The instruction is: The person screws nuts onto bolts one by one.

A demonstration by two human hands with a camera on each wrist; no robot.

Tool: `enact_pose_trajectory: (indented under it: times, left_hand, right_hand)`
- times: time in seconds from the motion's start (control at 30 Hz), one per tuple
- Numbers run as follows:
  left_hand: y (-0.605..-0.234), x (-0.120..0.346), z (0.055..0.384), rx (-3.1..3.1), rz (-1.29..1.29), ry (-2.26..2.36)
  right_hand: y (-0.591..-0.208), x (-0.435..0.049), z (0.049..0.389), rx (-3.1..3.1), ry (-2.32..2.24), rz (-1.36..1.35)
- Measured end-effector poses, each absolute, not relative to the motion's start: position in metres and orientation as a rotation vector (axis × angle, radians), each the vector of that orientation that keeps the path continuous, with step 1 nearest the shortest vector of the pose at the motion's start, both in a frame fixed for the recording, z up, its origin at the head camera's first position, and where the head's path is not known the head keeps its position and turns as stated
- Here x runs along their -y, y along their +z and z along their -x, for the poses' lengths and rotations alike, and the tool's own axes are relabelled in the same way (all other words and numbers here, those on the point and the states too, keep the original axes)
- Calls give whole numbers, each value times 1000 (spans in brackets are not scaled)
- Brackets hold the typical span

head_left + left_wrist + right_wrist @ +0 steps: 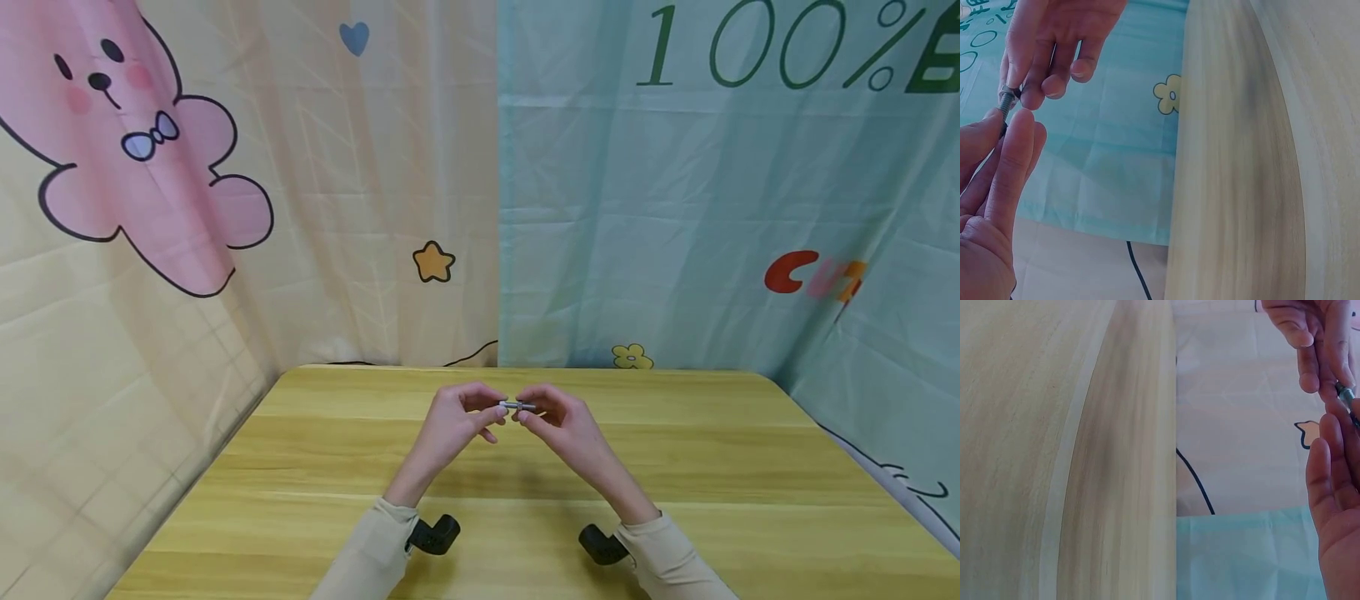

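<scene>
A small metal bolt (517, 406) lies roughly level between my two hands, above the table. My left hand (459, 422) pinches one end of it between thumb and fingers. From the other side my right hand (561, 419) pinches it near a wider nut-like collar. Threads show on the short bare stretch of the bolt (1005, 102) in the left wrist view, while fingertips hide both ends. In the right wrist view only a bit of the bolt (1346, 395) shows beside the fingers.
Beneath the hands spreads a wood-grain table (300, 467). Patterned curtains (645, 208) hang behind it and along both sides. Black wrist devices (437, 534) sit at both cuffs. A dark line (1138, 269) runs beyond the table edge.
</scene>
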State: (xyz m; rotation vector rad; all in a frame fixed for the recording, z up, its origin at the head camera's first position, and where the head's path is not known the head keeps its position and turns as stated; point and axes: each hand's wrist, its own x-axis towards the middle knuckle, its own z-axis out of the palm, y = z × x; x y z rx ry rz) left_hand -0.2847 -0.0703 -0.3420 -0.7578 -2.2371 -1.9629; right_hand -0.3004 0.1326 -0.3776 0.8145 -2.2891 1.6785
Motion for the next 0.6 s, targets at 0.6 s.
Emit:
enact_pose_trajectory:
  times: [0.6]
  left_hand:
    - [-367, 70, 308, 2244, 719, -1972]
  right_hand:
    - [-379, -132, 301, 2346, 1712, -745]
